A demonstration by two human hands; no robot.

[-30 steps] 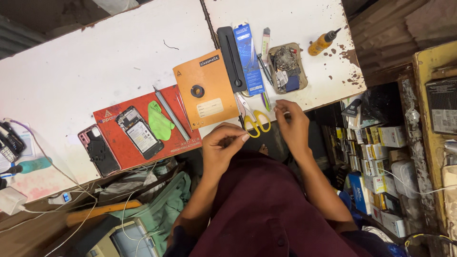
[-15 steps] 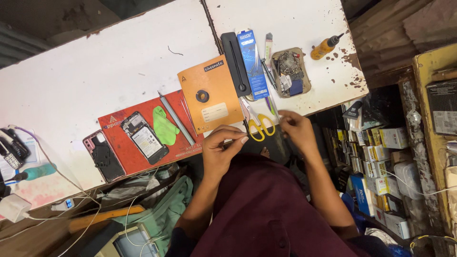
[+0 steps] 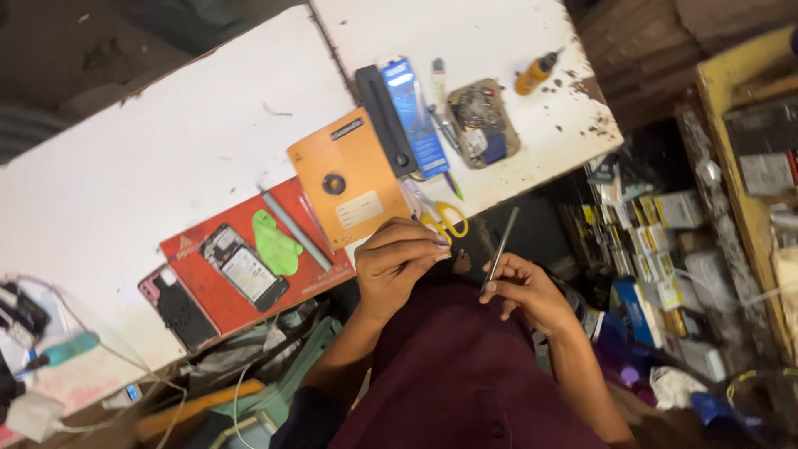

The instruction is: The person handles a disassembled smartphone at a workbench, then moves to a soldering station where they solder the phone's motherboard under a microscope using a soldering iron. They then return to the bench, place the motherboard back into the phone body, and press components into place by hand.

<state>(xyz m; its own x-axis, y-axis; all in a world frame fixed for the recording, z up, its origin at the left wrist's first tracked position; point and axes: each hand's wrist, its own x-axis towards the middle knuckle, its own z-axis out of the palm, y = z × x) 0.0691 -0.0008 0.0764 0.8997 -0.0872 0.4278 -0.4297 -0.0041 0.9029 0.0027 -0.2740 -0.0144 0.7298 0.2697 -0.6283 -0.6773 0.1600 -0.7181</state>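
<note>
Your right hand (image 3: 528, 291) pinched a thin grey metal tool (image 3: 501, 248) at its lower end; long axis ran near-to-far, tip angled toward the yellow scissors (image 3: 445, 223) at the table (image 3: 166, 166) edge. Your left hand (image 3: 403, 258) sat just left of it, fingers curled together; whether it held anything, couldn't tell.

Strong light falls on the white tabletop (image 3: 191, 166), washing its left part out almost to glare. Below its edge the scene turns dim, and the shelves (image 3: 665, 249) at the right sit in shadow. The whole picture is tilted and slightly soft; small items blur.
</note>
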